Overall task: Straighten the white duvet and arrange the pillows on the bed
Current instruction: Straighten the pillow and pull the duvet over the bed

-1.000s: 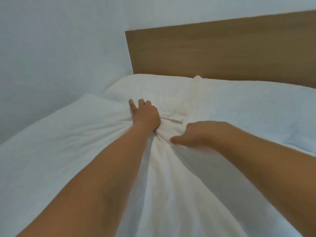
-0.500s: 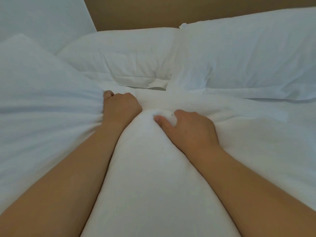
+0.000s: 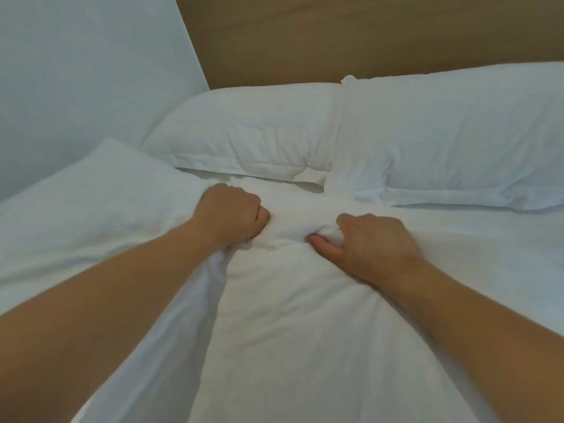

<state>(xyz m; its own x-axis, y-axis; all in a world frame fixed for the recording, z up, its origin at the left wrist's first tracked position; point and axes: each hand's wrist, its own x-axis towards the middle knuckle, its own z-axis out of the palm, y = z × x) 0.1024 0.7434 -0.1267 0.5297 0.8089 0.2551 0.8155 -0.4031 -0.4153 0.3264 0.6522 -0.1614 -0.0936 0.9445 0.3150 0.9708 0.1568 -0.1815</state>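
- Covering the bed below the headboard (image 3: 366, 41), the white duvet (image 3: 290, 331) looks soft, light and easily bunched.
- Two pillows (image 3: 244, 129) lie against the headboard.
- Left hand (image 3: 232, 216) and right hand (image 3: 372, 242) clench the duvet's top edge, probably the best hold.

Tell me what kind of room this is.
Most likely a bedroom, perhaps a hotel room. Two white pillows, the left pillow and the right pillow, lie side by side against a wooden headboard, and both hands bunch a white duvet spread over the bed.
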